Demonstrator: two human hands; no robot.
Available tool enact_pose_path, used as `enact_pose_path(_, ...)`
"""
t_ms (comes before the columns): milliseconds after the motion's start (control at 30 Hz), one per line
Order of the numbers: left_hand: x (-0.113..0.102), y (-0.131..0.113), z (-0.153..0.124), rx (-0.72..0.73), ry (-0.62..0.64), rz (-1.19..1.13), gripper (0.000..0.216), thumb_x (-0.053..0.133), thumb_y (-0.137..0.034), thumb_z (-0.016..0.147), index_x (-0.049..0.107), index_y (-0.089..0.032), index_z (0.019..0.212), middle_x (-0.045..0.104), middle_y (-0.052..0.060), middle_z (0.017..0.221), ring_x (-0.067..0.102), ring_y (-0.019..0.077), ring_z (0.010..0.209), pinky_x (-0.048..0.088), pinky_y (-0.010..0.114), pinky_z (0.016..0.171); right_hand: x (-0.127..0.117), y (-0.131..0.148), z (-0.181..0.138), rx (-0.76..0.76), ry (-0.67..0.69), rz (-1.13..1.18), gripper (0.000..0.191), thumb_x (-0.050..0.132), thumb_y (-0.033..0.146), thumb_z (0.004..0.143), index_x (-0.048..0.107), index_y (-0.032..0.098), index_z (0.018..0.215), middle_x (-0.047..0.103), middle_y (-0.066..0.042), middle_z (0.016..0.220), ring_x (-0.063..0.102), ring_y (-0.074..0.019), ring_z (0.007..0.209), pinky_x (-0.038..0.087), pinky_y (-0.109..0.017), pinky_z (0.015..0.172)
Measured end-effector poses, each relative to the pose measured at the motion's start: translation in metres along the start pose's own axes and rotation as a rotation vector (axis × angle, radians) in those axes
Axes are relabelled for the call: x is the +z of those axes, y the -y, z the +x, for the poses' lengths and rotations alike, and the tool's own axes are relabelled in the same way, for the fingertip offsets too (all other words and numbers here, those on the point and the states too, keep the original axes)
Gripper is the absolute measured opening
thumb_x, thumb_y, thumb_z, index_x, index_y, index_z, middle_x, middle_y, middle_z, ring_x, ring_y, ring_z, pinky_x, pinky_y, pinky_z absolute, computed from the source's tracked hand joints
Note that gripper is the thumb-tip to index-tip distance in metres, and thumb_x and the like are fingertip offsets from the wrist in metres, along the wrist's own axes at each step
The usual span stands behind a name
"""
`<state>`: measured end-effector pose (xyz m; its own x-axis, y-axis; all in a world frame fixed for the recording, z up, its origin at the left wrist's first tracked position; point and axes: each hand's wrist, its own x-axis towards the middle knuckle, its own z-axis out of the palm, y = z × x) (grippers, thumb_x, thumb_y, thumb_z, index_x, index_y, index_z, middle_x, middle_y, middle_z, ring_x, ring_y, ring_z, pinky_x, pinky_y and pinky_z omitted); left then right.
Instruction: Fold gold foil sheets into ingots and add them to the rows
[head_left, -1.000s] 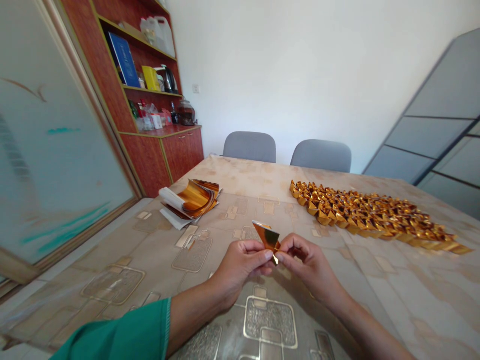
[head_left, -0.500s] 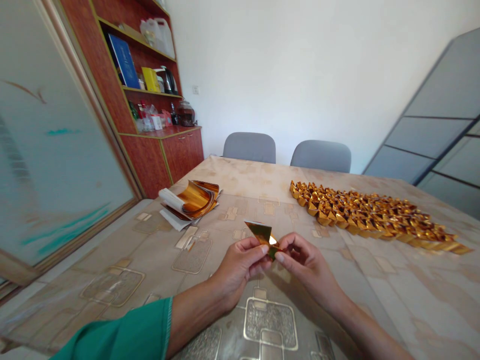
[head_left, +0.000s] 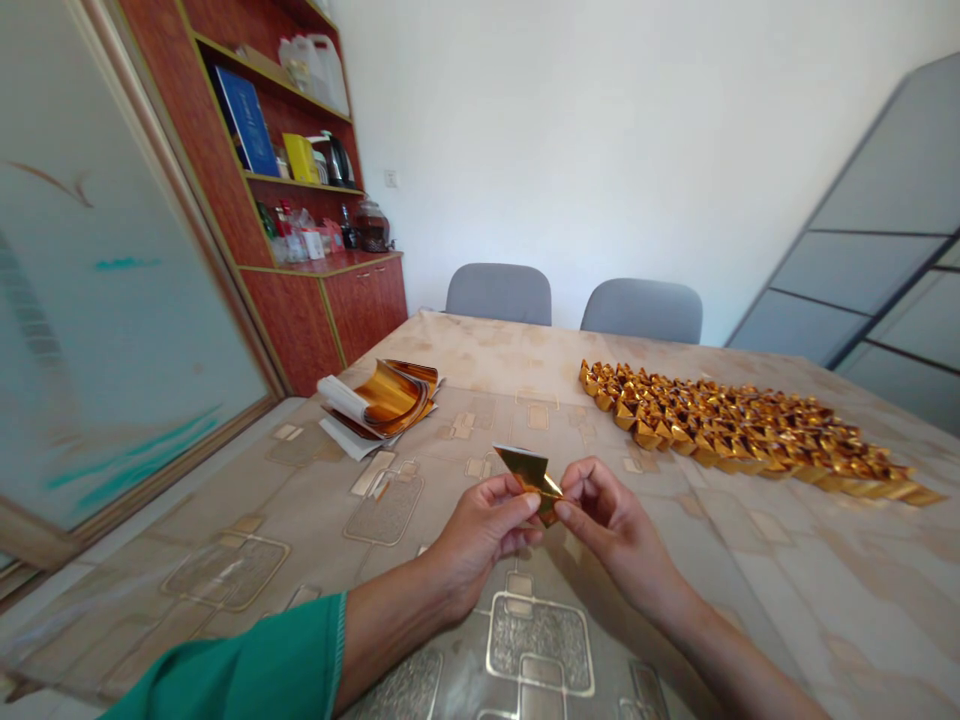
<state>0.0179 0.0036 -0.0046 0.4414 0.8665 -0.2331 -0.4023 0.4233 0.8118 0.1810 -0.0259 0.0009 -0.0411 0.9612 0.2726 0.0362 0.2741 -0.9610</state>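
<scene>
Foil piece (head_left: 525,468) tipped flatter; pinched between left fingers (head_left: 521,505), right fingers (head_left: 570,513).

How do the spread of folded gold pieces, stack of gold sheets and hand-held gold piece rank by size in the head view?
1. spread of folded gold pieces
2. stack of gold sheets
3. gold piece, smallest though nearest the camera

Foil pc (head_left: 523,466) flatter, tip leftward
</scene>
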Motion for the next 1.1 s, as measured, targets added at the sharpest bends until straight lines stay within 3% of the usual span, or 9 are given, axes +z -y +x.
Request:
enact_pose_path(167, -0.002, 0.001, 0.003, 0.006, 0.011, 0.014, 0.036, 0.088, -0.034, 0.061, 0.068, -0.013, 0.082, 0.065, -0.001, 0.075, 0.055, 0.007, 0.062, 0.044, 0.021, 0.063, -0.003, 0.002, 0.0, 0.057, 0.015, 0.033, 0.03, 0.07, 0.047, 0.083, 0.055, 0.022, 0.091, 0.054, 0.003, 0.074, 0.05, -0.015, 0.069, 0.04, -0.027, 0.063)
enact_pose_path(333, -0.001, 0.003, 0.0, 0.041, 0.046, 0.027, 0.033, 0.085, -0.032, 0.065, 0.068, -0.014, 0.086, 0.065, 0.0, 0.079, 0.054, 0.0067, 0.063, 0.042, 0.021, 0.064, -0.007, -0.003, 0.001, 0.145, 0.103, -0.128, 0.04, 0.062, 0.056, 0.085, 0.055, 0.02, 0.071, 0.05, 0.002, 0.065, 0.043, -0.0145, 0.062, 0.032, -0.028, 0.058)
enact_pose_path(533, -0.003, 0.004, 0.002, 0.026, 0.058, 0.084, 0.034, 0.085, -0.035, 0.065, 0.066, -0.012, 0.08, 0.062, -0.001, 0.071, 0.054, 0.008, 0.062, 0.04, 0.021, 0.061, -0.006, -0.01, 0.001, 0.115, 0.064, -0.145, 0.043, 0.065, 0.057, 0.082, 0.053, 0.02, 0.064, 0.048, 0.003, 0.061, 0.041, -0.0144, 0.061, 0.031, -0.028, 0.058)
enact_pose_path(733, -0.006, 0.002, 0.007, 0.08, -0.013, 0.09, 0.033, 0.083, -0.038, 0.065, 0.064, -0.013, 0.077, 0.063, -0.001, 0.067, 0.054, 0.0085, 0.061, 0.041, 0.021, 0.062, -0.007, -0.007, 0.003, 0.193, 0.101, -0.083, 0.046, 0.058, 0.062, 0.085, 0.056, 0.021, 0.065, 0.051, 0.001, 0.06, 0.043, -0.0144, 0.057, 0.033, -0.028, 0.056)
enact_pose_path(1000, -0.007, -0.001, 0.01, 0.105, -0.015, 0.112, 0.028, 0.081, -0.033, 0.065, 0.064, -0.013, 0.074, 0.063, 0.0, 0.065, 0.054, 0.0089, 0.061, 0.041, 0.022, 0.063, -0.009, -0.008, 0.003, 0.19, 0.091, -0.072, 0.045, 0.065, 0.061, 0.08, 0.051, 0.021, 0.064, 0.042, 0.004, 0.058, 0.036, -0.0132, 0.056, 0.027, -0.028, 0.053)
enact_pose_path(1100, -0.006, 0.0, 0.01, 0.089, -0.012, 0.125, 0.028, 0.08, -0.034, 0.065, 0.063, -0.014, 0.073, 0.062, -0.002, 0.065, 0.052, 0.008, 0.059, 0.04, 0.021, 0.061, -0.009, -0.008, 0.002, 0.199, 0.119, -0.053, 0.045, 0.062, 0.062, 0.083, 0.055, 0.021, 0.069, 0.049, 0.002, 0.062, 0.042, -0.0144, 0.059, 0.031, -0.029, 0.056)
